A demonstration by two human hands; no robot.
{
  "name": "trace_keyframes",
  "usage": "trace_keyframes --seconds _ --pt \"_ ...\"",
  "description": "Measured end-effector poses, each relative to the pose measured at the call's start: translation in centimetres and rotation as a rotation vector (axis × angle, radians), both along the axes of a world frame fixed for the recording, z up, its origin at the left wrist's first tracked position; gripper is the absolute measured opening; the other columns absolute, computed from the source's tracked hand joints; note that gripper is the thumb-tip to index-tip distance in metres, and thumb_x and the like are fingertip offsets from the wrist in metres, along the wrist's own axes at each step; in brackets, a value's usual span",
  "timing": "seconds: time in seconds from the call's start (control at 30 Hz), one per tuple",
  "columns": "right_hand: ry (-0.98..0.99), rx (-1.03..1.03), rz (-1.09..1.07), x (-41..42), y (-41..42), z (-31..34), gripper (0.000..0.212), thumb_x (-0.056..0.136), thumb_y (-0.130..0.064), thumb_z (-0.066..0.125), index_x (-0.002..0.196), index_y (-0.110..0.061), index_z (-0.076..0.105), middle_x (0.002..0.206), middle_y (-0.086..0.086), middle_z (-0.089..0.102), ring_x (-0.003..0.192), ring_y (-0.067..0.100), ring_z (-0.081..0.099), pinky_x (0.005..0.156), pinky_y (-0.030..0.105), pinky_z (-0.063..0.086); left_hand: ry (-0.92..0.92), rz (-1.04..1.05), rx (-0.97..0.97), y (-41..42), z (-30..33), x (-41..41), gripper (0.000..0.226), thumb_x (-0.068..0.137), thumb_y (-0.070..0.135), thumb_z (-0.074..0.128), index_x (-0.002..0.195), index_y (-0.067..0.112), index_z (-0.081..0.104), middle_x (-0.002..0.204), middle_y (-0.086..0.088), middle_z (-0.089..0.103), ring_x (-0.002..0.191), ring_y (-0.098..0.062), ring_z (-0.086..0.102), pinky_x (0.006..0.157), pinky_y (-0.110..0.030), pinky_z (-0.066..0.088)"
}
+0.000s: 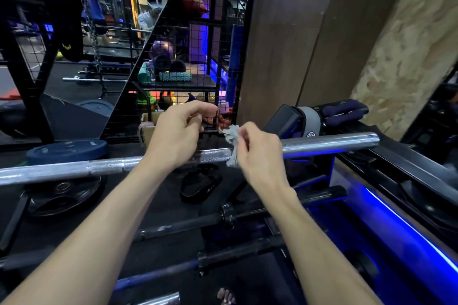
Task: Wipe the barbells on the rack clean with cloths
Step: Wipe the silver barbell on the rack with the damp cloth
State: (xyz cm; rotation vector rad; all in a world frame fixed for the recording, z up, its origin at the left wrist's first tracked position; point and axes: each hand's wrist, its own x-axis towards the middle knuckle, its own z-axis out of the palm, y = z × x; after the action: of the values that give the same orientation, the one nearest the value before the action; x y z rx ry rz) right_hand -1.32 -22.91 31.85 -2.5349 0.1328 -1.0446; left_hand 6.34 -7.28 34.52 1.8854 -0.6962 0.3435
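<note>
A silver barbell (pixel 322 145) lies across the rack (pixel 396 156) from the left edge to the right, with a knurled middle section. My right hand (pixel 257 153) pinches a small crumpled grey cloth (pixel 233 141) just above and in front of the bar. My left hand (pixel 178 136) hovers over the bar to the cloth's left, its fingers curled and its thumb and forefinger close together; nothing shows between them. Two darker barbells (pixel 198 223) sit lower on the rack, nearer to me.
Weight plates (pixel 67 151) lie on the floor at the left below the bar. A black strap (pixel 200 186) lies on the floor under my hands. A wire-mesh shelf (pixel 198 57) with gym gear stands behind. Blue-lit rack rails (pixel 409 230) run at the right. A mirror is at the far left.
</note>
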Motion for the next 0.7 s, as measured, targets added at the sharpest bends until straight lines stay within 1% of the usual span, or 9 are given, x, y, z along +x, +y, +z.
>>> trace_keyframes --seconds 0.1,0.2,0.27,0.37,0.43,0.5,0.6,0.67,0.7 --pt "0.087 -0.103 0.005 0.2 1.7 -0.2 0.009 0.096 -0.011 0.056 0.1 -0.011 0.064 0.091 0.01 0.072 0.084 0.036 0.064 0.074 0.041 0.046 -0.003 0.003 0.006 -0.2 0.3 -0.3 0.037 0.104 0.004 0.048 0.114 0.027 0.075 0.108 0.018 0.073 0.072 0.004 0.06 0.073 -0.015 0.046" --pt "0.081 0.134 0.033 0.1 0.1 1.4 0.008 0.093 -0.014 0.065 0.092 -0.018 0.071 0.078 -0.007 0.07 0.07 0.009 0.064 0.074 0.024 0.052 -0.007 0.006 0.009 -0.4 0.5 -0.4 0.038 0.104 0.004 0.048 0.113 0.028 0.075 0.107 0.018 0.073 0.071 0.005 0.06 0.074 -0.017 0.046" --pt "-0.022 0.222 -0.001 -0.9 -2.2 3.0 0.008 0.09 -0.015 0.069 0.086 -0.021 0.072 0.069 -0.016 0.065 0.061 0.0 0.058 0.072 0.025 0.052 -0.007 0.012 0.008 -0.4 0.5 -0.4 0.038 0.104 0.003 0.048 0.113 0.028 0.075 0.107 0.018 0.073 0.071 0.006 0.059 0.074 -0.016 0.045" --pt "-0.187 0.288 -0.031 -2.6 -4.4 4.8 0.004 0.091 -0.022 0.07 0.087 -0.023 0.071 0.071 -0.015 0.068 0.062 0.003 0.061 0.07 0.029 0.054 -0.017 0.038 0.023 -0.8 0.4 -0.8 0.039 0.102 0.001 0.048 0.112 0.026 0.076 0.108 0.017 0.072 0.087 0.01 0.061 0.082 -0.009 0.044" --pt "-0.22 0.302 -0.043 -2.9 -4.9 5.3 0.004 0.092 -0.024 0.07 0.088 -0.023 0.071 0.074 -0.014 0.069 0.064 0.005 0.062 0.069 0.029 0.053 -0.022 0.036 0.057 -1.1 0.1 -0.9 0.038 0.101 0.0 0.05 0.113 0.025 0.075 0.109 0.016 0.072 0.093 0.006 0.062 0.089 -0.014 0.046" --pt "-0.19 0.298 -0.01 -2.5 -4.8 5.1 0.004 0.092 -0.022 0.07 0.088 -0.023 0.07 0.075 -0.013 0.069 0.062 0.005 0.06 0.067 0.028 0.051 -0.014 0.027 0.101 -1.4 -0.6 -0.9 0.036 0.099 0.001 0.054 0.113 0.027 0.075 0.11 0.014 0.073 0.089 0.003 0.062 0.092 -0.023 0.049" --pt "-0.102 0.222 0.08 -1.2 -3.1 3.6 0.005 0.091 -0.019 0.069 0.089 -0.023 0.068 0.076 -0.012 0.069 0.056 0.006 0.057 0.064 0.027 0.048 -0.016 0.031 0.205 -1.6 -1.8 -0.6 0.034 0.096 0.001 0.057 0.115 0.023 0.074 0.111 0.011 0.074 0.107 -0.008 0.065 0.103 -0.025 0.046" --pt "-0.052 0.121 0.123 -0.2 -2.0 2.9 0.005 0.091 -0.017 0.067 0.093 -0.022 0.066 0.079 -0.009 0.07 0.063 0.011 0.06 0.069 0.033 0.051 -0.025 0.041 0.25 -1.7 -2.4 -0.5 0.031 0.094 0.002 0.06 0.114 0.021 0.074 0.107 0.008 0.075 0.108 -0.014 0.066 0.1 -0.027 0.047" --pt "-0.021 0.058 0.131 0.3 -1.6 2.7 0.006 0.092 -0.017 0.066 0.096 -0.021 0.065 0.082 -0.006 0.071 0.07 0.019 0.063 0.072 0.037 0.052 -0.026 0.048 0.263 -1.7 -2.6 -0.4 0.029 0.092 0.003 0.062 0.113 0.02 0.073 0.106 0.007 0.075 0.107 -0.018 0.067 0.099 -0.03 0.049"
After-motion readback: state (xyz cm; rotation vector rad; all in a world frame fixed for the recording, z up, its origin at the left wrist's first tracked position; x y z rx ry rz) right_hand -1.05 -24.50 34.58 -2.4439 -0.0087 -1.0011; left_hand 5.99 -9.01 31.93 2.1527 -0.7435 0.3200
